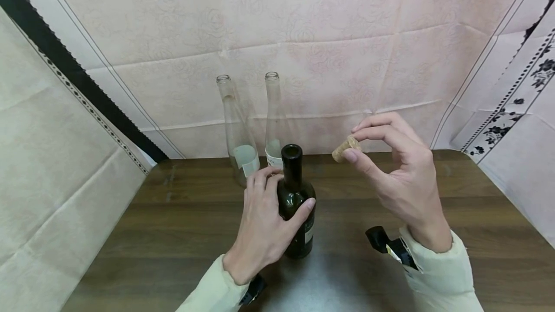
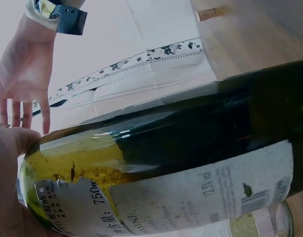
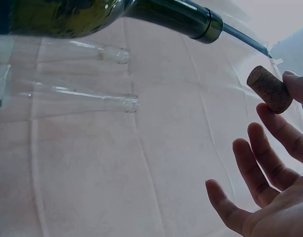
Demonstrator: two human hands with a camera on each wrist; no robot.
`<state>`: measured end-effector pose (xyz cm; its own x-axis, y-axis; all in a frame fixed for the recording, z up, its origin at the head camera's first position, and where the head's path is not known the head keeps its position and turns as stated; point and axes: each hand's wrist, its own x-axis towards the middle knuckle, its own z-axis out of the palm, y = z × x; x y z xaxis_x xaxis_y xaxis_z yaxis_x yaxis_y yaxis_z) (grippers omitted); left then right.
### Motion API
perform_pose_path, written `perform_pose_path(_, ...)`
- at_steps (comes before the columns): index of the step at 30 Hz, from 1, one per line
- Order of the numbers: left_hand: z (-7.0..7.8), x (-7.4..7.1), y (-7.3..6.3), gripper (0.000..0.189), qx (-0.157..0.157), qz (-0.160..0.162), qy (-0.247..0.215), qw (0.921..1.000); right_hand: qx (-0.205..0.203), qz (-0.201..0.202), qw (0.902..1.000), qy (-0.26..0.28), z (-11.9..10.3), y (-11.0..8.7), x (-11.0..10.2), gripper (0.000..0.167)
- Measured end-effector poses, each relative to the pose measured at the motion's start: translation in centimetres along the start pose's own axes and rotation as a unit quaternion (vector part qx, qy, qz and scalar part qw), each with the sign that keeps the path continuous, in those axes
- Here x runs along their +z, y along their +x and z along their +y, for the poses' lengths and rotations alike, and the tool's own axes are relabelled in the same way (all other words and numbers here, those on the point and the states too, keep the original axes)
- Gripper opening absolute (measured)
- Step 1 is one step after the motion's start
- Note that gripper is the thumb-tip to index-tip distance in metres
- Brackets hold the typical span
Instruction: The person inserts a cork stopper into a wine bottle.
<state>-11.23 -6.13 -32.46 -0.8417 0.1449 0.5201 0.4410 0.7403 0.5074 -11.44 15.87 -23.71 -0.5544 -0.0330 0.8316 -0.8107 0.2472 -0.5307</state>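
A dark green wine bottle stands upright on the wooden table, its mouth uncovered. My left hand grips the bottle round its body just below the shoulder, thumb on the near side. The bottle's printed white label fills much of the left wrist view and is torn at one end. Up and to the right of the bottle's mouth, my right hand pinches a cork between thumb and fingertips. In the right wrist view the cork is tilted and apart from the bottle's mouth; the other fingers spread below.
Two clear glass bottles, one on the left and one on the right, stand behind the wine bottle. A pale patterned cloth hangs behind the table. The left wrist view also shows a cork by the table's edge.
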Motion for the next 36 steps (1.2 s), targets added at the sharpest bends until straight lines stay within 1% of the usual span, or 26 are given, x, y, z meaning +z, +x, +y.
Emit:
perform_pose_path(5,0.7,0.4,-0.1,0.065,0.006,-0.011,-0.009,0.9999,-0.008,0.010,0.9994,0.033,-0.2,0.2,0.5,0.014)
perform_pose_path(10,1.5,0.8,-0.3,0.071,0.005,-0.031,-0.012,0.9994,-0.014,0.016,0.9983,0.055,-0.5,0.2,0.6,0.013)
perform_pose_path(14,2.1,1.0,-0.4,0.070,0.004,-0.045,-0.016,0.9988,-0.018,0.023,0.9975,0.064,-0.8,0.2,0.7,0.014)
perform_pose_path(17,2.5,1.1,-0.4,0.067,0.004,-0.053,-0.021,0.9984,-0.019,0.022,0.9985,0.045,-1.1,0.2,0.8,0.016)
perform_pose_path(20,2.8,1.3,-0.4,0.066,0.009,-0.055,-0.022,0.9982,-0.020,0.013,0.9996,0.011,-1.3,0.2,1.0,0.018)
perform_pose_path(23,3.0,1.4,-0.4,0.067,0.016,-0.053,-0.019,0.9983,-0.034,-0.004,0.9988,-0.034,-1.3,0.3,1.1,0.021)
perform_pose_path(27,3.1,1.6,-0.5,0.065,0.023,-0.051,-0.015,0.9983,-0.055,-0.025,0.9952,-0.077,-1.3,0.3,1.2,0.020)
perform_pose_path(30,3.1,1.7,-0.6,0.064,0.025,-0.048,-0.014,0.9984,-0.060,-0.031,0.9939,-0.087,-1.3,0.3,1.2,0.019)
perform_pose_path(36,3.1,1.7,-0.6,0.063,0.029,-0.044,-0.014,0.9985,-0.066,-0.029,0.9923,-0.101,-1.3,0.3,1.1,0.017)
